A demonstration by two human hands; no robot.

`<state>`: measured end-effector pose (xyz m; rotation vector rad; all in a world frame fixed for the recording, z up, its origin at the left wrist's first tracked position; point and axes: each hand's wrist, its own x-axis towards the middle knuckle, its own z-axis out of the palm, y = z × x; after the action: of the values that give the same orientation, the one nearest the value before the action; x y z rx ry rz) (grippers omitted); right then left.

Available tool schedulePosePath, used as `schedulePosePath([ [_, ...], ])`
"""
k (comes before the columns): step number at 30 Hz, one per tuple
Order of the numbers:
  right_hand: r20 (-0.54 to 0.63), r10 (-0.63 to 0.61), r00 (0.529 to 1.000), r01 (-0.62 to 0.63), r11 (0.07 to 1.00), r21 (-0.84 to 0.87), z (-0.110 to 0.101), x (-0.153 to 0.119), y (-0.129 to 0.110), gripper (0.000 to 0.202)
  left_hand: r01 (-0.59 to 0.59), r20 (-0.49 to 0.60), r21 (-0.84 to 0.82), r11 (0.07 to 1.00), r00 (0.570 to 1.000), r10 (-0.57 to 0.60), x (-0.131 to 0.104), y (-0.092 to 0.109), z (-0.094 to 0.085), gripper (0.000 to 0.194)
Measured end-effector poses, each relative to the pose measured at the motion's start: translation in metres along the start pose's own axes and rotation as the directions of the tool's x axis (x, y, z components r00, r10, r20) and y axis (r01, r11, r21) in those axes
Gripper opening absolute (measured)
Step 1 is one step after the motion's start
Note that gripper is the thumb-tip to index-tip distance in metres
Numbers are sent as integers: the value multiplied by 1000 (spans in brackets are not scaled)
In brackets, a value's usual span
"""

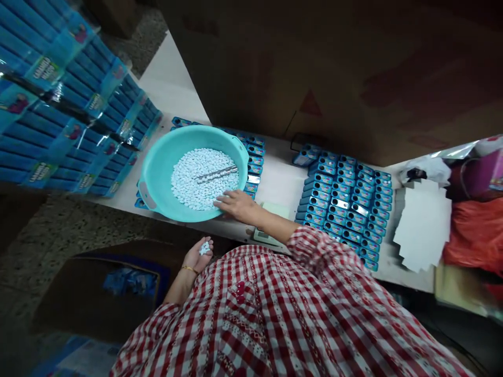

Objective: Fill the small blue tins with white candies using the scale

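Note:
My left hand [195, 257] is cupped palm up in front of my body, with a small heap of white candies [204, 248] in it. A turquoise plastic basin [159, 157] stands on the table, partly filled with the same small pale candies [188, 175]. On top of them lies a long metal scoop or tongs [217, 174]; I cannot make out which. My right hand [238, 206] reaches over the basin's near right rim, fingers stretched out and tips at the edge of the candies. Whether anything is under those fingers is hidden.
Rows of small blue boxes with dark round holes [334, 209] stand on the right; more lie around the basin. A kitchen scale [271, 230] is partly under my right forearm. Wrapped blue packs [70, 115] are stacked left. A large cardboard box [294, 68] borders the table's back.

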<state>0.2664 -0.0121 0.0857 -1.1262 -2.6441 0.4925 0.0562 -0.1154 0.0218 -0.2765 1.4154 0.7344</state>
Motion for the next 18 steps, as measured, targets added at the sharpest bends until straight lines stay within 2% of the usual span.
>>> schedulePosePath([
  [2,-140,35,989,-35,999,9,-14,-26,39,42,3,-14,-1,1000,1000,-3,1,0,3,22],
  [3,-212,168,963,-172,985,-5,-22,-41,65,39,6,-21,1,1000,1000,-6,1,-1,5,21],
  [4,-279,351,894,-375,926,-36,-30,-57,95,34,10,-25,4,1000,1000,-10,2,-2,6,20],
  [6,-354,631,690,-702,703,-114,-42,-86,156,31,17,-24,11,1000,1000,-17,3,-9,9,19],
  [7,-357,715,602,-793,586,-165,-44,-98,184,31,19,-24,14,1000,1000,-19,3,-13,10,19],
  [8,-340,761,552,-834,504,-226,-45,-107,208,31,22,-23,14,1000,1000,-21,3,-19,11,19],
  [10,-280,781,558,-818,461,-344,-40,-119,242,32,26,-21,5,1000,999,-25,2,-31,11,20],
  [13,-198,716,670,-703,525,-480,-30,-125,259,35,22,-14,-33,999,1000,-23,-1,-50,12,20],
  [15,-145,652,744,-612,578,-539,-28,-130,252,36,2,-15,-68,998,1000,-3,-4,-63,14,20],
  [18,-81,569,819,-507,649,-568,-32,-144,216,35,-14,-16,-119,993,1000,12,-8,-81,20,21],
])
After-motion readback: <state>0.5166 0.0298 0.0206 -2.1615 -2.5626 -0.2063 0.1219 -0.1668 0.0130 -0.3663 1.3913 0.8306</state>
